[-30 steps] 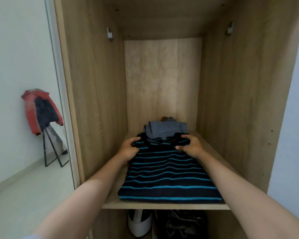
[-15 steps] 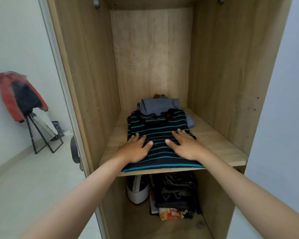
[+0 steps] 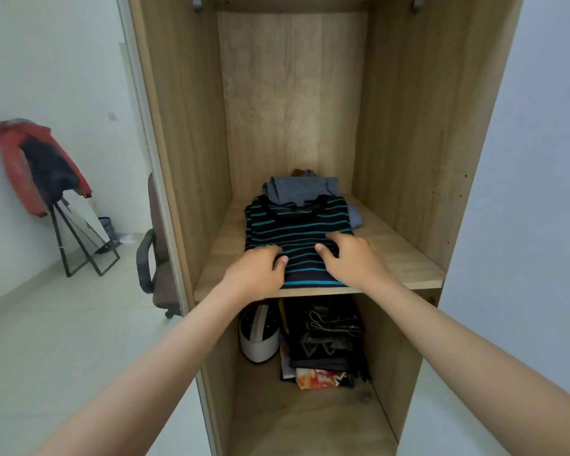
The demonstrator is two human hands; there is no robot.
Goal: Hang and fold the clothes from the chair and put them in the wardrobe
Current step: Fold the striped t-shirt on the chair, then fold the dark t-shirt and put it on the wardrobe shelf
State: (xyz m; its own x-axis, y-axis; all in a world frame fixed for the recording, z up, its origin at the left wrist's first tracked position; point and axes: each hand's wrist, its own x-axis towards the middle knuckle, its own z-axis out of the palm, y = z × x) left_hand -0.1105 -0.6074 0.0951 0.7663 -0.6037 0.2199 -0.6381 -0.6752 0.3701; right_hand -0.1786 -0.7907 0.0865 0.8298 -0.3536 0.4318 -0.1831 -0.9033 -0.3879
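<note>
A folded dark shirt with blue stripes (image 3: 297, 225) lies on the wardrobe's wooden shelf (image 3: 399, 258), its front fold at the shelf edge. Behind it, partly under its collar, sits a folded grey garment (image 3: 301, 189). My left hand (image 3: 257, 274) rests on the shirt's front left part with its fingers loosely curled. My right hand (image 3: 352, 261) rests on the front right part, also loosely curled. Neither hand closes around the cloth.
Under the shelf stand a white rounded object (image 3: 259, 334) and a stack of dark clothes (image 3: 326, 340). Left of the wardrobe, a dark office chair (image 3: 152, 258) is partly hidden by the door edge. A red jacket (image 3: 30, 159) hangs over a black stand by the wall.
My hands slid from the shirt's collar toward its front edge, lay flat, and now curl their fingers. The view has dropped and pulled back, showing the lower compartment and the chair.
</note>
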